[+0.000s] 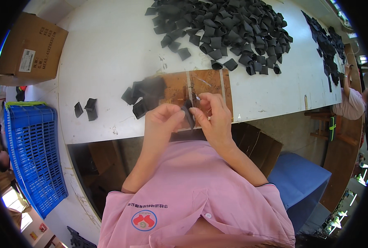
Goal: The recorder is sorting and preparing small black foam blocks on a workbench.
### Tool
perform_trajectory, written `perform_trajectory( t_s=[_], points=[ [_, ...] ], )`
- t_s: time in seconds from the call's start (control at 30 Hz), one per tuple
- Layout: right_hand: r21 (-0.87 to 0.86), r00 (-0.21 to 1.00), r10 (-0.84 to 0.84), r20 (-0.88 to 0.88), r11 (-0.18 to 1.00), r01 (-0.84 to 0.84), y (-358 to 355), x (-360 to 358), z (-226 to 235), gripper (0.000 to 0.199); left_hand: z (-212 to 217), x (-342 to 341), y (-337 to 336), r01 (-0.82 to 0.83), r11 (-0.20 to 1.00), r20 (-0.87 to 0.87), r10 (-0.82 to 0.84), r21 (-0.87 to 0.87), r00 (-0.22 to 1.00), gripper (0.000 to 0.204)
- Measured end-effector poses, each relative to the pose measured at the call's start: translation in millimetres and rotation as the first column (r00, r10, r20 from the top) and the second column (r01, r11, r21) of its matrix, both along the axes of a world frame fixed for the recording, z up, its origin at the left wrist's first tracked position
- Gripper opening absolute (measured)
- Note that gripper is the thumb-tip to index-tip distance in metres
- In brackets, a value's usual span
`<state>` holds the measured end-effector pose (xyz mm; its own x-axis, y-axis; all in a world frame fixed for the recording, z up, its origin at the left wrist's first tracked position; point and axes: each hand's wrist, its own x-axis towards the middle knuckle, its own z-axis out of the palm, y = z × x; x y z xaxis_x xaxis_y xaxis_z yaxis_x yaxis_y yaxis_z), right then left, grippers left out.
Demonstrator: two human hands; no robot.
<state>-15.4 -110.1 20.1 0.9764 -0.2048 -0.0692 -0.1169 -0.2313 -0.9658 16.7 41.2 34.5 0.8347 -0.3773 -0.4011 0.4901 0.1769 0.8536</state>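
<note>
Close to my body, at the table's near edge, I hold a small black folded fabric piece (187, 114) between both hands. My left hand (162, 118) pinches its left side between thumb and fingertips. On the other side, my right hand (215, 120) is closed on it with the thumb. Something small and shiny shows by the right fingers, too small to name. Beneath my hands lies a worn brown board (211, 82). A few more black fabric pieces (140, 93) lie beside and over its left part, some of them blurred.
A large heap of black fabric pieces (233, 31) covers the far table. Two loose pieces (92, 109) lie left. A cardboard box (31, 47) and blue plastic crate (35, 153) stand at left. A blue stool (297, 177) is at right; beyond it, another person (349, 101) works.
</note>
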Motion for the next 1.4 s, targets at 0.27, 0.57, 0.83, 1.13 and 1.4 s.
perform_trajectory(
  t_s=[0.27,0.57,0.83,1.13,1.4],
  points=[
    [-0.494,0.88,0.179,0.44,0.867,0.07,10.8,1.5,14.9,0.013,-13.7,-15.9,-20.4,-0.367,0.831,0.738,-0.074,0.417,0.671,0.005],
    [-0.746,0.803,0.312,0.507,0.626,0.227,7.9,12.4,10.9,0.015,15.0,-3.5,-26.1,-0.39,0.92,0.245,0.37,0.036,0.896,0.011],
    [0.815,0.972,0.179,-0.153,0.579,0.022,-2.5,6.4,23.3,0.002,17.0,2.1,-14.0,-0.111,0.991,0.074,0.117,-0.076,0.99,0.017],
    [0.676,0.927,0.36,-0.104,0.709,-0.199,-7.5,22.2,49.9,0.022,31.0,10.8,-3.5,-0.152,0.919,-0.09,0.128,-0.364,0.988,0.013],
    [0.647,0.911,0.411,0.021,0.689,-0.326,-12.4,50.0,28.5,0.023,15.9,27.6,1.2,-0.151,0.663,-0.237,-0.041,-0.733,0.971,0.018]
  ],
)
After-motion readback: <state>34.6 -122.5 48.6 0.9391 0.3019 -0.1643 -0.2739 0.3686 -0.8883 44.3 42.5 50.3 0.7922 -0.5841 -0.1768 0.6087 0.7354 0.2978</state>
